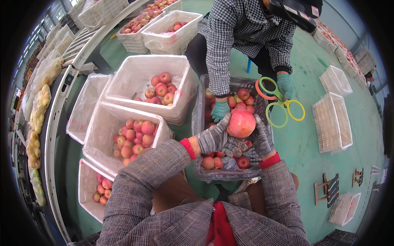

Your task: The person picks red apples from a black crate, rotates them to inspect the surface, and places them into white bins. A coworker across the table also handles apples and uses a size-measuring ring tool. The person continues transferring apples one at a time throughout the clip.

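A large red apple (241, 123) is held up between my two hands in grey knitted gloves. My left hand (218, 135) grips it from the left and below, with the fingers curled under it. On its right side, my right hand (264, 136) presses against it with thumb and fingers. Beneath both hands stands a crate lined with dark plastic film (212, 176), holding loose apples (243, 162) and a crumpled piece of film (228, 163). Part of the crate's contents is hidden by my hands.
Across the crate, a co-worker's gloved hand (220, 110) reaches among the apples; the other hand (284, 85) holds coloured sizing rings (277, 114). White lined crates of apples (123, 108) stand at left, beside a roller conveyor (80, 46). A small folding stool (327, 190) is at right.
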`<move>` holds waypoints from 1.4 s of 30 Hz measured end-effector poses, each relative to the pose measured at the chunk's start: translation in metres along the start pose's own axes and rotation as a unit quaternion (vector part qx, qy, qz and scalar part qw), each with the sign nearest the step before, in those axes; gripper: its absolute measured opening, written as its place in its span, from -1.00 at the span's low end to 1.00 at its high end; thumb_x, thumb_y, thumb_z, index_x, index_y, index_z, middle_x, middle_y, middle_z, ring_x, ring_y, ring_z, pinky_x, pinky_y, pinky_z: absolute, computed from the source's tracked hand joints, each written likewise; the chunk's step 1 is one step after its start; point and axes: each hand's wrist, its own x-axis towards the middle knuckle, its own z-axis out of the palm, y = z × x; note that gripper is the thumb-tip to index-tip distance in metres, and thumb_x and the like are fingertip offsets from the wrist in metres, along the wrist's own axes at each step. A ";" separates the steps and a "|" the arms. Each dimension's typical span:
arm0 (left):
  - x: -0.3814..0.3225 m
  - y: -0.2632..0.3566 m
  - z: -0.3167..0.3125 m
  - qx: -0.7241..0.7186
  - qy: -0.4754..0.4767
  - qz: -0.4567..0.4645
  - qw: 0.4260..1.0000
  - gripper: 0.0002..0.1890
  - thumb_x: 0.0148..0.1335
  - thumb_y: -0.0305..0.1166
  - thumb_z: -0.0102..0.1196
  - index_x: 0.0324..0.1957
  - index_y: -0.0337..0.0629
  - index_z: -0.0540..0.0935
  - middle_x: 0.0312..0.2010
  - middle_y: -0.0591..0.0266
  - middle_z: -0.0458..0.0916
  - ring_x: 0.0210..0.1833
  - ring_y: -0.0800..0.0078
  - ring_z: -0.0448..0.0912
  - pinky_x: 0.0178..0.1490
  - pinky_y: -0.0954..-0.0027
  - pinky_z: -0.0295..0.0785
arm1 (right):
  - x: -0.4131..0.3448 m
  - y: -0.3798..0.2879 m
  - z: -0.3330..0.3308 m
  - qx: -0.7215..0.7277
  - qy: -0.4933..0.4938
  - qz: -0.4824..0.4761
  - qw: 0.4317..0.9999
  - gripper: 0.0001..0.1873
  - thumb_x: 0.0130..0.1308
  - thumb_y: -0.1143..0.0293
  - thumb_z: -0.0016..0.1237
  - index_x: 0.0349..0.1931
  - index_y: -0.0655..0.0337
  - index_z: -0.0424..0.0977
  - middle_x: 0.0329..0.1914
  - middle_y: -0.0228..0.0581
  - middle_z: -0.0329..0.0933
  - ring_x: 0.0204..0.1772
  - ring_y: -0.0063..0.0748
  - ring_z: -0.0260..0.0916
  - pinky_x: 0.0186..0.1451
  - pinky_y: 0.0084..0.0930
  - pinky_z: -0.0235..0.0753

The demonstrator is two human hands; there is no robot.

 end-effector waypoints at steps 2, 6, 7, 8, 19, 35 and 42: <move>0.001 -0.001 -0.001 0.008 0.013 0.001 1.000 0.10 -0.05 0.55 -0.21 0.33 -0.16 0.18 0.06 -0.03 0.49 -0.13 0.01 0.60 -0.23 0.12 0.58 | 0.002 0.002 -0.003 -0.019 0.016 0.008 1.000 -0.51 0.45 0.05 -0.26 0.15 0.27 0.31 0.11 -0.21 0.43 0.08 -0.37 0.43 0.12 -0.41 0.50; 0.006 -0.003 -0.005 -0.093 -0.134 -0.022 0.986 0.00 0.06 0.46 -0.19 0.33 -0.16 0.21 0.12 -0.02 0.43 -0.01 0.01 0.51 0.04 0.13 0.43 | 0.007 0.002 -0.010 -0.060 0.038 0.027 0.997 -0.47 0.43 -0.01 -0.27 0.11 0.31 0.35 0.01 -0.21 0.50 -0.06 -0.38 0.51 -0.13 -0.45 0.61; 0.007 -0.003 -0.005 -0.146 -0.178 -0.038 0.972 -0.04 0.11 0.42 -0.17 0.33 -0.16 0.20 0.18 -0.03 0.38 0.08 0.01 0.46 0.18 0.13 0.36 | 0.007 0.001 -0.013 -0.076 0.077 0.044 0.993 -0.45 0.43 -0.03 -0.27 0.10 0.32 0.36 -0.02 -0.21 0.51 -0.10 -0.38 0.53 -0.22 -0.47 0.64; 0.007 -0.004 -0.006 -0.138 -0.221 -0.041 0.965 -0.07 0.13 0.39 -0.16 0.33 -0.16 0.22 0.14 0.00 0.41 0.06 0.07 0.46 0.18 0.17 0.36 | 0.009 0.003 -0.014 -0.061 0.051 0.030 0.996 -0.45 0.42 -0.04 -0.27 0.07 0.31 0.38 -0.08 -0.21 0.53 -0.18 -0.37 0.54 -0.31 -0.48 0.62; 0.008 -0.009 -0.006 -0.042 0.039 -0.029 0.998 -0.06 0.05 0.45 -0.15 0.15 -0.27 0.40 -0.12 -0.07 0.57 -0.17 0.03 0.60 -0.17 0.08 0.56 | 0.024 0.017 -0.033 -0.087 0.117 0.056 0.988 -0.45 0.36 -0.11 -0.19 -0.06 0.26 0.44 -0.30 -0.20 0.57 -0.42 -0.37 0.52 -0.46 -0.45 0.57; -0.015 0.020 0.023 0.599 0.051 0.238 0.763 -0.22 0.19 -0.10 0.18 0.33 -0.26 0.17 0.18 0.03 0.38 0.24 0.33 0.35 0.33 0.34 0.20 | -0.010 0.000 -0.026 -0.201 0.007 0.135 0.970 -0.68 0.41 0.16 -0.19 -0.01 0.14 0.48 -0.32 -0.33 0.58 -0.39 -0.48 0.52 -0.45 -0.58 0.51; -0.011 0.012 0.017 0.039 0.015 0.093 0.995 -0.36 0.16 -0.18 0.19 0.23 -0.21 0.30 0.15 0.08 0.43 0.14 0.24 0.46 0.17 0.24 0.47 | -0.003 0.001 -0.024 -0.210 -0.043 0.031 0.976 -0.68 0.43 0.19 -0.27 -0.08 0.20 0.46 -0.54 -0.32 0.50 -0.64 -0.52 0.41 -0.65 -0.64 0.34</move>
